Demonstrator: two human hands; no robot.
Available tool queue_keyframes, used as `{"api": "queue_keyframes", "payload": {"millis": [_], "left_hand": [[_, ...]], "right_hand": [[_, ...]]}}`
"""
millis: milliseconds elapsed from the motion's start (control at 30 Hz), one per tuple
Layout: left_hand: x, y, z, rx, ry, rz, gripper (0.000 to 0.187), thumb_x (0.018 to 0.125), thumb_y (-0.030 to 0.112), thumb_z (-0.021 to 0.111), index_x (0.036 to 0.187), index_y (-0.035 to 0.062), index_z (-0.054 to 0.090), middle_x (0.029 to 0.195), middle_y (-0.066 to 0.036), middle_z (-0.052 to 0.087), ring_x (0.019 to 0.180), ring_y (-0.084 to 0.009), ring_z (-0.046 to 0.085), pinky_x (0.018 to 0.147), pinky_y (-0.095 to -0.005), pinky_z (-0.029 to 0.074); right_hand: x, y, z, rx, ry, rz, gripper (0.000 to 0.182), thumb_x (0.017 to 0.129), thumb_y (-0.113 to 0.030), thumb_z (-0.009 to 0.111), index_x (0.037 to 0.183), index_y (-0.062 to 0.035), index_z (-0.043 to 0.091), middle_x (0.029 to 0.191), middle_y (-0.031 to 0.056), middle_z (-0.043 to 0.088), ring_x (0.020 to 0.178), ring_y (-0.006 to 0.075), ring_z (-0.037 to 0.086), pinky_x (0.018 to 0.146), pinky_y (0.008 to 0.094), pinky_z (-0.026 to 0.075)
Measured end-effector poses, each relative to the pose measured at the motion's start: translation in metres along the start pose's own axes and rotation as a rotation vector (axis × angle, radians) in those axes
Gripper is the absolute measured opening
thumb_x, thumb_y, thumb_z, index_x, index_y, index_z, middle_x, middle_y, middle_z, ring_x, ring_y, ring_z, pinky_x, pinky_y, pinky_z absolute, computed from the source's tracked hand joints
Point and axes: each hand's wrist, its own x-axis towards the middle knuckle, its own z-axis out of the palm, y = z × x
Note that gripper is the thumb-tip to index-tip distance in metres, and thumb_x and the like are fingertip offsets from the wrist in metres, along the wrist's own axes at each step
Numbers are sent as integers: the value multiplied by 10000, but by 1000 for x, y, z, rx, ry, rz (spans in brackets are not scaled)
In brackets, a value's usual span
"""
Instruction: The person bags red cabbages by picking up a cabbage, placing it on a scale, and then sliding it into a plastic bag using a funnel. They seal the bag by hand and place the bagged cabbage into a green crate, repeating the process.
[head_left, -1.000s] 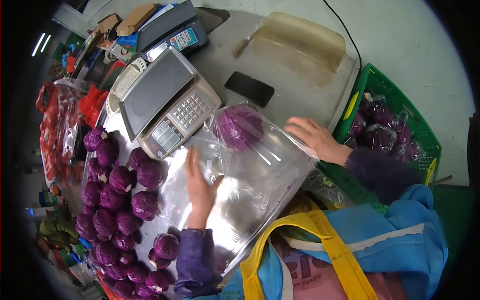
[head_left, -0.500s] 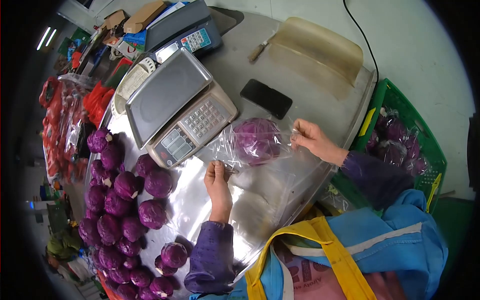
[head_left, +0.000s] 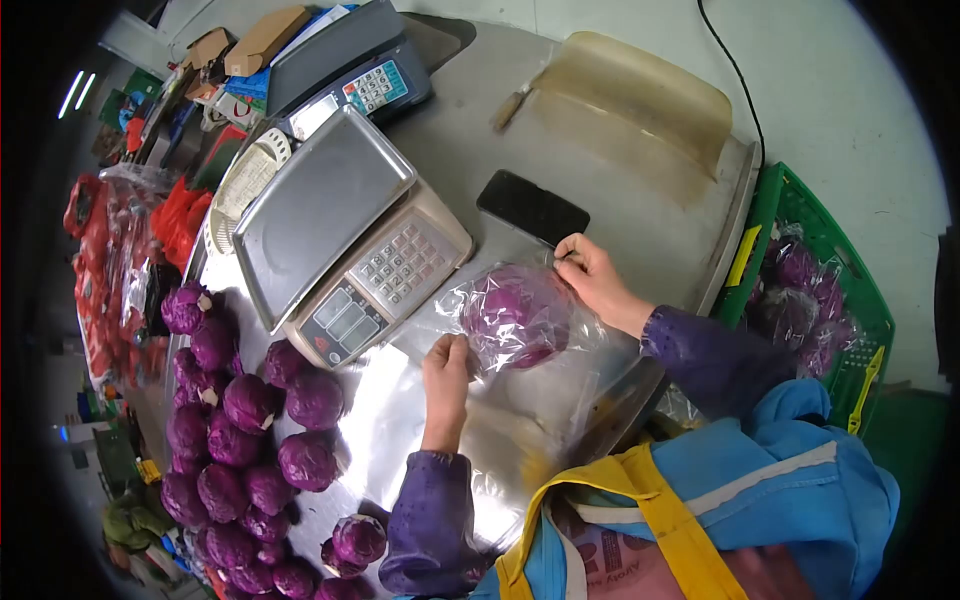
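Note:
A red cabbage (head_left: 515,312) sits inside a clear plastic bag (head_left: 580,405) on the metal table, close to the front of the scale. My left hand (head_left: 446,375) is closed in a pinch on the bag's near-left edge. On the far right side, my right hand (head_left: 597,280) pinches the film between thumb and fingers. Its fingertips are beside the corner of a black phone (head_left: 533,207). Creases of film cover the cabbage, so the bag's opening is hard to make out.
A weighing scale (head_left: 380,270) stands left of the bag, with a second scale (head_left: 350,70) behind it. Many loose red cabbages (head_left: 235,445) lie at left. A green crate (head_left: 835,255) at right holds bagged cabbages. A knife (head_left: 510,108) lies near a curved tan sheet (head_left: 635,95).
The bagged cabbage has shifted slightly down and right in view, and the film is drawn round it. My right hand has moved left, toward the phone; my left hand has risen slightly relative to the cabbage.

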Motion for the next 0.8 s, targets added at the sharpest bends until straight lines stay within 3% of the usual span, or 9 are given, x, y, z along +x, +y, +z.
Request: {"api": "queue_keyframes", "payload": {"millis": [33,100,233,333,400,433,467,633,800], "left_hand": [[0,5,3,4,-6,0,176,887,179,508,790,37,547,694,-16,505,620,-113,491,524,-229,371],[-6,23,15,625,528,771,103,832,121,530,866,37,578,917,-110,557,813,-225,549,668,-306,438],[-14,60,47,948,164,1212,225,805,134,548,997,24,586,1127,-168,502,1051,-297,469,891,-380,382],[26,44,51,893,-33,977,272,798,177,532,1040,73,603,1126,-126,534,1020,-327,489,919,-385,369],[77,21,23,769,-173,959,342,905,250,420,1119,19,553,1131,-144,548,1000,-294,535,927,-365,381],[81,21,18,190,-273,299,400,944,297,348,1187,30,519,1181,-131,531,1057,-242,520,947,-344,375],[95,12,4,73,-387,235,438,947,327,326,1244,43,477,1224,-112,504,1110,-213,485,967,-333,366],[41,16,13,-179,-327,-21,514,935,377,315,1282,10,408,1268,-125,465,1143,-250,468,971,-360,377],[5,-10,24,-299,-388,-293,612,915,502,305,1346,67,323,1317,-144,408,1161,-280,453,972,-454,378]], "right_hand": [[-2,-3,-2,-24,-17,39,79,857,-68,531,913,-44,482,704,-5,525,655,61,478,582,231,395],[-4,0,-2,-65,2,34,78,859,-67,527,919,-41,484,722,4,533,670,67,485,600,236,406],[-7,17,2,-268,85,-63,97,871,-93,519,940,-33,485,758,27,549,674,98,508,622,248,422],[-2,77,13,268,104,-79,171,894,-186,492,946,-24,500,817,63,568,726,179,547,661,333,451],[-15,91,14,-94,-23,-104,435,935,-294,404,1243,13,399,1250,174,443,1114,286,473,941,396,390],[-22,79,13,-273,-132,-209,579,941,-366,363,1382,-21,214,1400,173,278,1267,280,333,1034,377,300],[-35,32,19,174,-185,235,628,934,-435,339,1414,-85,137,1442,145,194,1310,298,248,994,426,357],[-63,-13,19,474,-228,458,679,877,-539,397,1403,-162,193,1410,131,217,1234,326,339,820,469,499],[-98,-5,-27,-61,-249,-66,623,887,-490,422,1381,-141,273,1314,135,332,1177,286,382,822,369,469]]}}
